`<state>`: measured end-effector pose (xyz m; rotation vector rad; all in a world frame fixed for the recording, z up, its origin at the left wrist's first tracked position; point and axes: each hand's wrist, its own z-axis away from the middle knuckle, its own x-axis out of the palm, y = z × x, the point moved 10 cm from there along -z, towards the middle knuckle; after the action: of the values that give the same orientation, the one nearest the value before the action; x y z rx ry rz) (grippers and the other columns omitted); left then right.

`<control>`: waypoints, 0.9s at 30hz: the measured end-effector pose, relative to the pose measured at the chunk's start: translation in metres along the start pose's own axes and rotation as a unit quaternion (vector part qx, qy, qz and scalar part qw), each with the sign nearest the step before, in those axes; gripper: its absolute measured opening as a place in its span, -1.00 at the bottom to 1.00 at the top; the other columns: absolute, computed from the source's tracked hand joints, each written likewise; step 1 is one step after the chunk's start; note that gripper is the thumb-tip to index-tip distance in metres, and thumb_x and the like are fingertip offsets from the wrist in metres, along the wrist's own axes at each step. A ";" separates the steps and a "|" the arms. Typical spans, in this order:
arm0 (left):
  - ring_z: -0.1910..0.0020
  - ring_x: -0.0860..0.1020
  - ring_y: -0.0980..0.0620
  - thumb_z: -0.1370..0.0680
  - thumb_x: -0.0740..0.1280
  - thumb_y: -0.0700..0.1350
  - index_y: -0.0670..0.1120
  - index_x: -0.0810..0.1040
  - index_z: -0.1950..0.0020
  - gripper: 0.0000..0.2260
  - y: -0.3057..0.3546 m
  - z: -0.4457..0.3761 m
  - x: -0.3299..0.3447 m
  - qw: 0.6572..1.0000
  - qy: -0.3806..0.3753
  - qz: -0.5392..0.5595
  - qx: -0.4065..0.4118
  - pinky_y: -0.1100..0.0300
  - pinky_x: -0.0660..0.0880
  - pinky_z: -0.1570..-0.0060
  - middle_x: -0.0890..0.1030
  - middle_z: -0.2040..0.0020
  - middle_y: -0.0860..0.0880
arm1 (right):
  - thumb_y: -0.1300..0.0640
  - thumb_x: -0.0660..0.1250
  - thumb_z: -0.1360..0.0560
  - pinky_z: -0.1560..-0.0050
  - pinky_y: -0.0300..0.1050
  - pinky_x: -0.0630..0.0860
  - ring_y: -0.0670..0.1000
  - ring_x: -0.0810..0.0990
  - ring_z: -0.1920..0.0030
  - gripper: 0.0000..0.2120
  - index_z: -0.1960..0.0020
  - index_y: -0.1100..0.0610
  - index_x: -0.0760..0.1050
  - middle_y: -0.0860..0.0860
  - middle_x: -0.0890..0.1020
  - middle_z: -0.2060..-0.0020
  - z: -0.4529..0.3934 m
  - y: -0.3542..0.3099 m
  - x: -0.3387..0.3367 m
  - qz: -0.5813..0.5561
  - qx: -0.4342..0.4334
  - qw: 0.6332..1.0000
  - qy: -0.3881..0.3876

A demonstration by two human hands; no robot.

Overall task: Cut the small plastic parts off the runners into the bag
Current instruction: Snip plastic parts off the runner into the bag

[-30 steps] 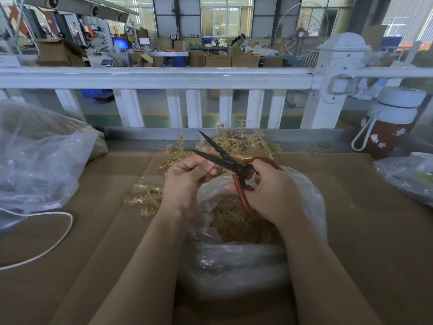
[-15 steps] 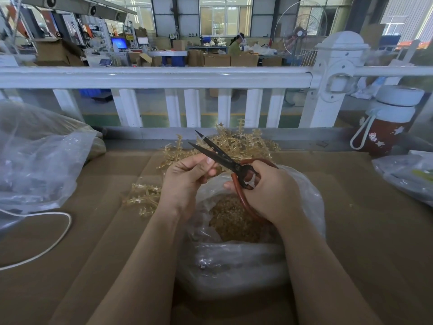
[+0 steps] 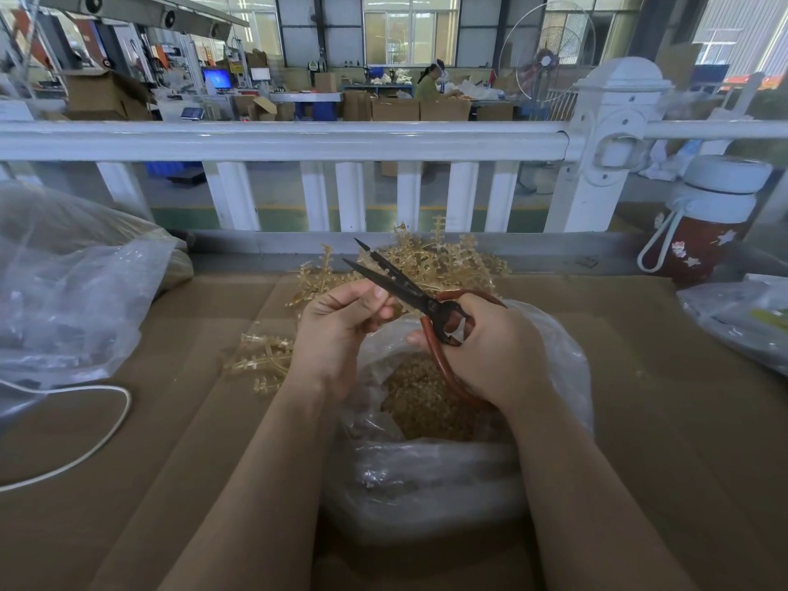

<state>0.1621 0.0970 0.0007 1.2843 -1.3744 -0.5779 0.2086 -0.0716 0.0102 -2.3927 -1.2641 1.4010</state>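
I work over the cardboard-covered desk, taking the clear plastic bag of cut amber parts as landmark. Behind the bag lies the heap of amber plastic runners; more lie left of it. The cutting step appears in hand. My right hand grips the red-handled black scissors, blades parted above the bag. My left hand is curled, pinching something hidden, presumably a runner. Next: close the blades over the bag.

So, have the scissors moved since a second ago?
Yes, slightly: the scissors in the right hand have partly closed, the lower blade tip rising toward the upper one, both still below the white railing.
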 end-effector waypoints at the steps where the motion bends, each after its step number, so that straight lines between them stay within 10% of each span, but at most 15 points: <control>1: 0.33 0.47 0.08 -0.40 0.39 -0.21 -0.09 0.70 0.30 -0.88 0.000 0.000 0.000 1.000 0.001 0.000 0.000 0.30 0.42 0.24 0.57 0.36 -0.04 | -0.59 0.25 -0.32 0.38 -0.51 0.21 -0.39 0.40 0.35 -0.47 0.11 -0.14 0.55 -0.39 0.42 0.38 0.000 0.000 0.000 -0.003 0.001 1.000 0.001; 27: 0.34 0.46 0.10 -0.59 0.30 -0.29 -0.14 0.62 0.22 -0.79 -0.011 -0.005 -0.019 0.997 0.077 -0.004 -0.011 0.27 0.37 0.27 0.56 0.35 -0.02 | -0.33 0.33 -0.48 0.29 -0.45 0.30 -0.18 0.52 0.28 -0.69 0.07 -0.10 0.56 -0.21 0.60 0.28 0.002 0.002 0.005 0.007 -0.015 1.000 -0.024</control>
<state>0.1665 0.1128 -0.0149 1.2910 -1.2327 -0.4881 0.2093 -0.0702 0.0050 -2.4051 -1.2908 1.4609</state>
